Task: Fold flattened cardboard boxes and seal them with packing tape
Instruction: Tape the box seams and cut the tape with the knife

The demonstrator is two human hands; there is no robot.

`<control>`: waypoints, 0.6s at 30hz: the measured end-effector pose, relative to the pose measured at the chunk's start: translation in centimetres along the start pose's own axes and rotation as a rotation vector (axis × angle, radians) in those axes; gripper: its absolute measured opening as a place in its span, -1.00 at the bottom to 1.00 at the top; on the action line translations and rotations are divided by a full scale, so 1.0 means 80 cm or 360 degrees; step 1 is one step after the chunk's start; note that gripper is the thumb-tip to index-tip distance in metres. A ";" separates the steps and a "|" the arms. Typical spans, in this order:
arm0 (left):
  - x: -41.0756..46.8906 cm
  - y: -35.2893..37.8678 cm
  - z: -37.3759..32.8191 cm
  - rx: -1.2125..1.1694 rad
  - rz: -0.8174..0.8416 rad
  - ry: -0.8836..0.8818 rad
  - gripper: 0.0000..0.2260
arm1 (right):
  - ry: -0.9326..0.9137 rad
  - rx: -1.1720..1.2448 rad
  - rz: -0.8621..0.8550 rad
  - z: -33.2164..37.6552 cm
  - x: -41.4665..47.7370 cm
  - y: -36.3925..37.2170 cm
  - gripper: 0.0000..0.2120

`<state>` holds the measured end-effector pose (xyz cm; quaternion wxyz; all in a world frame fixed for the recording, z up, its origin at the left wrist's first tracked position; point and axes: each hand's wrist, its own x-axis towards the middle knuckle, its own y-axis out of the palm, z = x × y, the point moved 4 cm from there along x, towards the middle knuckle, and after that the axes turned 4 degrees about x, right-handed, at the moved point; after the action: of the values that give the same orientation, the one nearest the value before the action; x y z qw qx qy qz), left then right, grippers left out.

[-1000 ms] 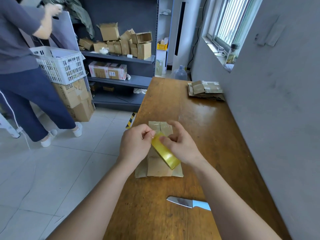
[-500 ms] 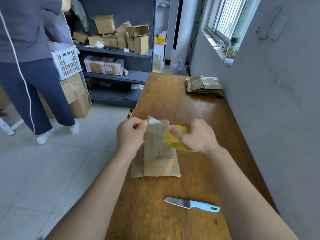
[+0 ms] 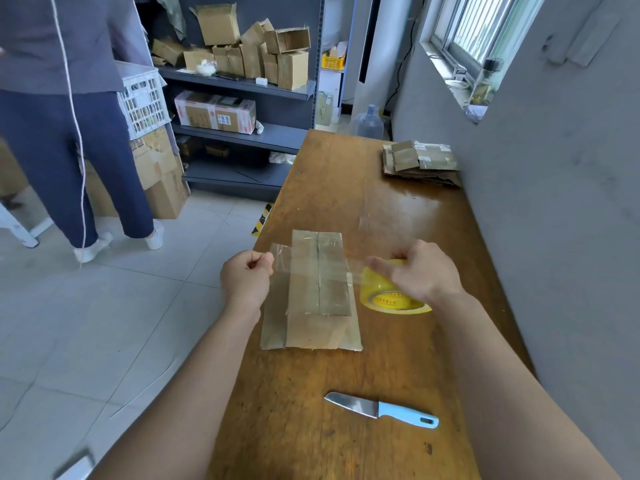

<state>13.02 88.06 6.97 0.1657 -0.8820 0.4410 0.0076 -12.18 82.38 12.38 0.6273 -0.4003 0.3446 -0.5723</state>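
Cardboard box [image 3: 304, 296] lies mid-table [image 3: 346, 427], just beyond knife [image 3: 381, 408]. It's brown and worn, flaps folded shut w/ centre seam up, flat panel sticking out underneath. Left hand [image 3: 246, 278] pinches free end of clear tape [image 3: 281, 259] btwn thumb & fingers [image 3: 258, 260]. Right hand [image 3: 420, 271] curls over yellow roll [image 3: 391, 297], index stretched out. Risks, prob.: strip sags & sticks to itself, wrinkles, or lands skewed across seam. Light box may lift w/ tape.

A cardboard box [image 3: 317, 289] lies at the tabletop's [image 3: 346, 188] left edge, tape roll [image 3: 391, 299] to its right, knife [image 3: 381, 408] before it, flattened boxes [image 3: 420, 162] at the far-right corner.
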 end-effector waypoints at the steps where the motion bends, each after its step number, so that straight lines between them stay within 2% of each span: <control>1: 0.000 0.000 0.005 0.0005 -0.0002 -0.0015 -0.76 | -0.0002 -0.0049 -0.0029 0.000 0.000 0.001 -0.51; 3: -0.004 0.003 0.018 0.0019 0.0016 -0.0053 -0.78 | -0.0038 -0.0129 -0.0060 -0.003 0.000 0.005 -0.45; 6: -0.011 0.007 0.040 0.0059 0.0029 -0.0124 -0.81 | -0.0068 -0.0223 -0.0035 -0.004 0.002 0.016 -0.48; 13: -0.013 0.008 0.066 0.0073 0.0009 -0.0208 -0.83 | -0.0064 -0.0290 -0.0016 -0.008 0.010 0.041 -0.38; 18: -0.015 0.009 0.078 0.0077 0.0018 -0.0249 -0.83 | -0.0035 -0.0308 0.0034 -0.012 0.011 0.053 -0.37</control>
<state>12.56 90.51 1.04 0.2210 -0.8720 0.4317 0.0668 -11.08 81.53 8.21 0.5955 -0.4617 0.3957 -0.5251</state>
